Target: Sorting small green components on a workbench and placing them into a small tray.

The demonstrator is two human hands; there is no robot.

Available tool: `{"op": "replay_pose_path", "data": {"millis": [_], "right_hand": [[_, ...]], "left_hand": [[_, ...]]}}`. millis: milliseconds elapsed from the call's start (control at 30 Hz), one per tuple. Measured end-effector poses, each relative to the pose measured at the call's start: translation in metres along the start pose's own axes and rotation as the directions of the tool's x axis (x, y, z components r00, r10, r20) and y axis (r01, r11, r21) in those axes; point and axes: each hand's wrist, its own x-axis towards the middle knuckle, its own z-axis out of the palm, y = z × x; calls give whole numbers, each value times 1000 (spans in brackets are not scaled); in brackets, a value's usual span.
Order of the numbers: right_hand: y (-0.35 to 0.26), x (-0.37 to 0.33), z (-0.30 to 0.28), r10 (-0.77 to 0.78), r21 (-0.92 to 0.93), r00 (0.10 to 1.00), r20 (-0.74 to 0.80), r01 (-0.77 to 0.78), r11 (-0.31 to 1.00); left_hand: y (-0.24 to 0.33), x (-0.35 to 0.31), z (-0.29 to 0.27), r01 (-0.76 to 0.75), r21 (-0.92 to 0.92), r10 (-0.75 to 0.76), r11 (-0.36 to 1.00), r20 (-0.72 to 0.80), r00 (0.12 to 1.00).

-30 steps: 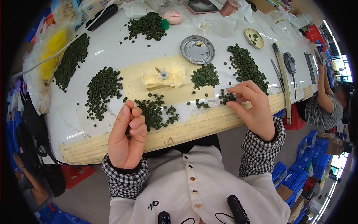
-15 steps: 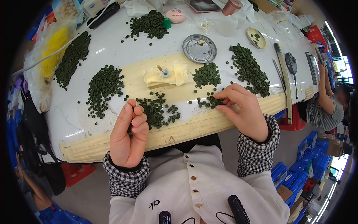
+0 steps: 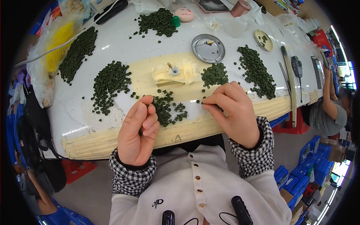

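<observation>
My left hand (image 3: 138, 129) is closed, palm turned inward, at the table's near edge. Its fingers curl together, hiding most of whatever they hold; a dark bit shows in the curl. Beside it lies a pile of star-shaped dark green pieces (image 3: 164, 112). My right hand (image 3: 235, 114) pinches thumb and forefinger at a small round dark green piece, with a few loose ones next to its fingertips. Beyond that hand is a pile of round green pieces (image 3: 215, 74). A taped cream block (image 3: 168, 77) with a small upright pin and pale ring stands mid-table.
More green piles lie at left (image 3: 111, 84), far left (image 3: 79, 52), back (image 3: 157, 22) and right (image 3: 257, 71). A round metal lid (image 3: 204, 52) and a small cream dish (image 3: 263, 40) stand farther back. Metal strip (image 3: 288, 82) and calliper-like tool (image 3: 297, 69) lie right. Another person (image 3: 328, 108) sits beyond.
My right hand has moved left and slightly down, away from the small scatter of round pieces. My left hand stays closed by the star-shaped pile. The whole view has shifted a little.
</observation>
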Motion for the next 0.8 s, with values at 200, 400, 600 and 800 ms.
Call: {"op": "replay_pose_path", "data": {"millis": [200,400,600,800], "right_hand": [[1,4,20,-114,-165,993,-21,109,980],[-4,8,19,-72,-28,996,-57,70,997],[-15,2,14,91,370,996,-18,-78,926],[-18,-5,21,259,884,905,337,-399,245]], "left_hand": [[3,-3,-5,-37,105,32,994,44,998],[11,-5,-8,-94,95,91,991,36,995],[10,-5,-6,-81,162,73,983,58,996],[1,-4,-4,-31,177,22,984,52,998]]}}
